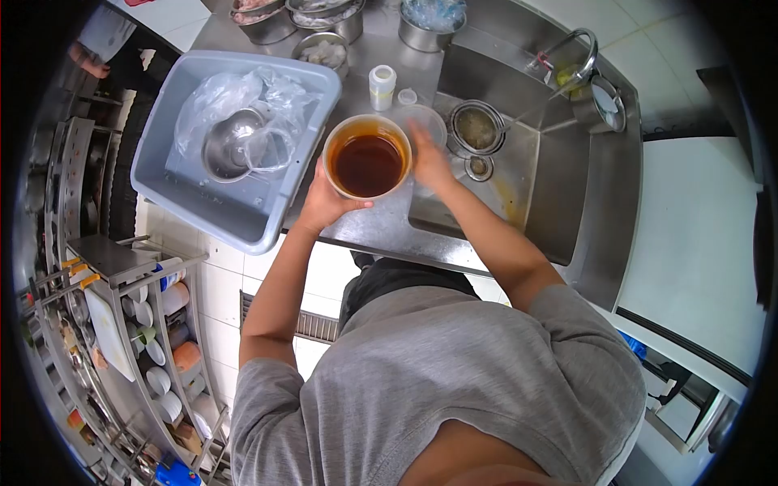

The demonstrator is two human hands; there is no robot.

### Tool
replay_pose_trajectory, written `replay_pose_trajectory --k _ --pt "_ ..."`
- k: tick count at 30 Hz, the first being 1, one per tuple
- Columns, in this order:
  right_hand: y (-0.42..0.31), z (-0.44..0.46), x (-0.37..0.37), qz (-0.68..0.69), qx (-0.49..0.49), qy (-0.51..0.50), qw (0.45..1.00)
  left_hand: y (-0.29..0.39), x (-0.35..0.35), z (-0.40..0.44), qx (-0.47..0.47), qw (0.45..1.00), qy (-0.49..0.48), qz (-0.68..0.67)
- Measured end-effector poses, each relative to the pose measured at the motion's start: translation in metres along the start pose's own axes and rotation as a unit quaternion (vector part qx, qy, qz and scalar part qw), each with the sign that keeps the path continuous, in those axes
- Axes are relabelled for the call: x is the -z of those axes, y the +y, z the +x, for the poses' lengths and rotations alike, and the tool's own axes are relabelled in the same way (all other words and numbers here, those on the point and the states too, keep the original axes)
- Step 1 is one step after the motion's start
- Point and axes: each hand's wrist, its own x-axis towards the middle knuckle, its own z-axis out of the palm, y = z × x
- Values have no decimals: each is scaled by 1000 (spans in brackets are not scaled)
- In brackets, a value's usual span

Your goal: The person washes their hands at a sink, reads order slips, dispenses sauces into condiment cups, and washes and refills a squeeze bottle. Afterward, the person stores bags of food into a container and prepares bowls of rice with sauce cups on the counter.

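Note:
A round tub (367, 157) of dark reddish-brown liquid is held above the counter's front part. My left hand (328, 198) grips it from the lower left, with the thumb along its near side. Close to the tub's right side is my right hand (427, 154), its fingers smeared by motion; whether it touches the rim is unclear. A clear round lid (429, 123) shows just behind the right hand. Behind the tub stand a white bottle (382, 87) and a small white cap (407, 96).
At left, a grey-blue basin (275, 212) holds plastic bags and a metal bowl (230, 146). A steel sink (519, 182) with a strainer pot (476, 128) and tap (590, 49) lies right. Metal containers (334, 24) stand at the back. A person (105, 36) is at far left.

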Motion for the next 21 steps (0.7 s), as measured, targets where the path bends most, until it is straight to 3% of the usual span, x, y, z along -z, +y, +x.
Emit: replay_pose_trajectory --k 3,4,6,9,10,12,14,16,17,19,21 --pt "-13 -4 -13 108 6 35 994 -2 -1 1 24 999 -24 -30" --pt "-21 -1 -17 207 -11 39 977 0 -1 1 18 1000 -13 -17" --pt "-34 -10 -21 397 -52 43 915 6 -6 -5 3 1000 7 14" --pt "-48 -17 0 514 -116 69 847 36 -14 -5 -16 997 39 68" --pt "-51 -16 5 550 -95 103 823 59 -16 -6 -7 995 46 84" --pt "-76 -13 38 380 -26 157 911 98 -21 -4 3 997 42 71" --pt "-86 3 69 367 -22 171 914 124 -26 8 -22 995 50 82" --pt "-84 19 95 516 -102 146 838 128 -38 18 -1 996 60 58" --pt "-106 27 120 467 -116 124 868 128 -45 26 8 997 65 33" --pt "-113 45 139 481 -175 132 849 130 -58 41 26 996 78 -18" --pt "-117 59 153 419 -195 117 879 118 -76 56 44 993 81 -77"
